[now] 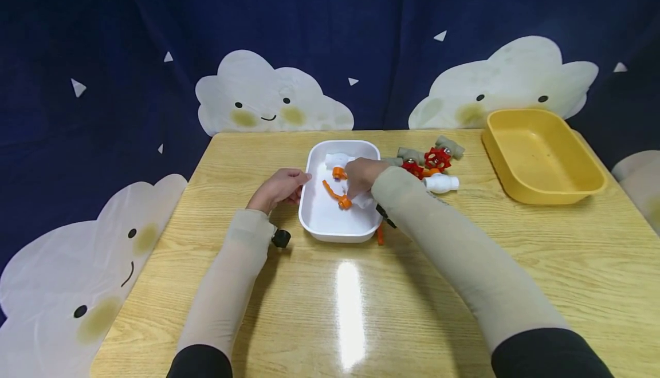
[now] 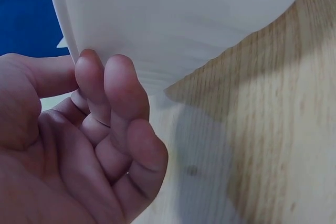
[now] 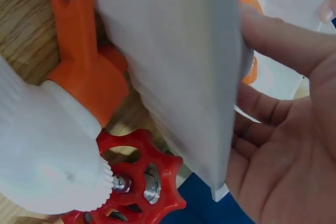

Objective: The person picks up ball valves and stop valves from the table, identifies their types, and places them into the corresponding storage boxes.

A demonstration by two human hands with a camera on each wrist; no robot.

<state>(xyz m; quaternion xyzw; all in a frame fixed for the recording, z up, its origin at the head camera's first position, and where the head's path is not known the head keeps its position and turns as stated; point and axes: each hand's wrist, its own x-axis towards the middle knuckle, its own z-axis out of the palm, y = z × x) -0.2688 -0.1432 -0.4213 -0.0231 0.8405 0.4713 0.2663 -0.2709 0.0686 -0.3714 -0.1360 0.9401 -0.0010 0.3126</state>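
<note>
The right hand (image 1: pixel 363 173) reaches down into a white tray (image 1: pixel 323 220). Its fingers curve inward past the tray's wall, but the fingertips are hidden, so whether they hold a part cannot be told. The left hand (image 1: pixel 282 188) pinches the tray's left rim, thumb over the edge and fingertips against the outer wall.

Inside the tray, on the counter (image 1: pixel 289 298), a white valve (image 1: pixel 335 160) lies toward the far side, with an orange cap (image 1: pixel 338 173) just beside it. Nearer the middle is an orange handle (image 1: pixel 335 195), close under the right hand, beside white plastic partly covered by that hand.

Just right of the tray sit grey valves with red wheels (image 1: pixel 438 159) and another white valve (image 1: pixel 440 182). An orange strip (image 1: pixel 380 235) shows beside the tray's near right corner. Farther right stands a yellow bin (image 1: pixel 541 195); behind hangs a navy cloth (image 1: pixel 381 34) with smiling clouds.

The work appears partway: some parts lie in the tray, while several valves remain outside, seemingly still to be dealt with.
</note>
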